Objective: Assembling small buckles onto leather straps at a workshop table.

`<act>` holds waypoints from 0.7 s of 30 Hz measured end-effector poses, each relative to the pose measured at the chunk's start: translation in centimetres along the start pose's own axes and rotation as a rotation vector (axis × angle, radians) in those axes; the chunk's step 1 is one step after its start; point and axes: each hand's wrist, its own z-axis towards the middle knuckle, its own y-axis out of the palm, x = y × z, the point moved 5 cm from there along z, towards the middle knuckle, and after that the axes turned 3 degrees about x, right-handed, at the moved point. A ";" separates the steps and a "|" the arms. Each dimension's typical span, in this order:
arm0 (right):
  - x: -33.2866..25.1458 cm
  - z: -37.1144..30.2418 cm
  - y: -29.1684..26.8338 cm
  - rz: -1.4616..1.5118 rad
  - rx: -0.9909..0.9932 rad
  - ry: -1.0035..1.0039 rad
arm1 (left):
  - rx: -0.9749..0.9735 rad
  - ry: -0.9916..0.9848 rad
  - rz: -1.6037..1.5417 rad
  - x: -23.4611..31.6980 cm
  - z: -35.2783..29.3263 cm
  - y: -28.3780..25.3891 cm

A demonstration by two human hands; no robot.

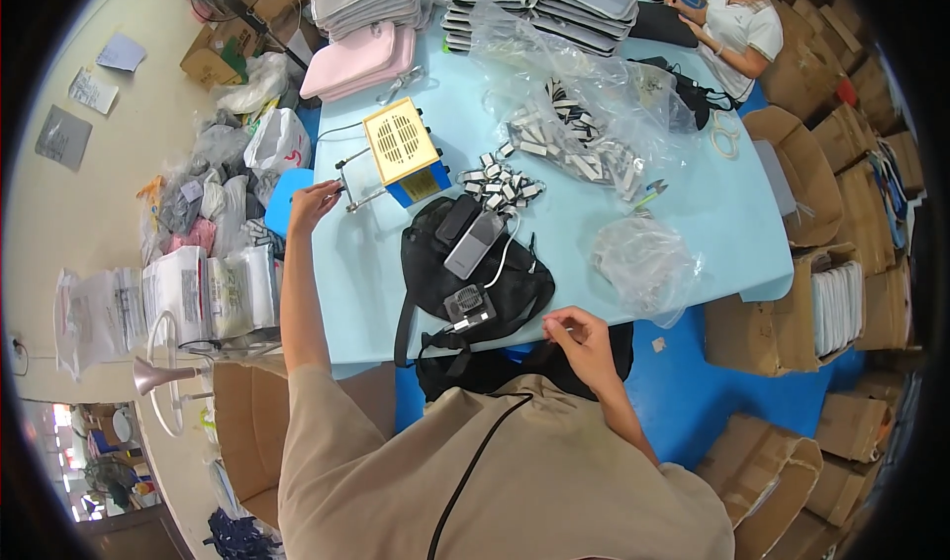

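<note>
- Pale blue table [693,214] carries the work; near edge runs just past the black bag [473,281]; bare room mid-right of the top
- left hand [314,204] at the table's left edge, fingers pinched on the metal rod [348,186] sticking out of the yellow-topped box machine [406,150]
- right hand [582,342] at the near edge beside the bag, fingers curled closed; whether they hold anything is too small to tell
- clear plastic bags [648,263] blur their contents; another person [737,21] cut off at the top rim
</note>
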 end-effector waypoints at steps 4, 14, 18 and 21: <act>-0.2 0.0 0.5 -0.009 -0.019 0.005 | 0.005 -0.011 0.022 -0.2 0.2 -0.3; 0.4 -0.2 0.1 -0.031 -0.023 0.018 | -0.037 -0.030 -0.011 0.1 0.2 0.5; 0.1 -0.2 0.2 -0.016 -0.027 0.009 | -0.039 -0.044 0.006 -0.2 0.5 -0.1; 0.1 -0.2 0.1 -0.029 -0.024 0.009 | -0.041 -0.063 0.015 -0.4 0.6 0.1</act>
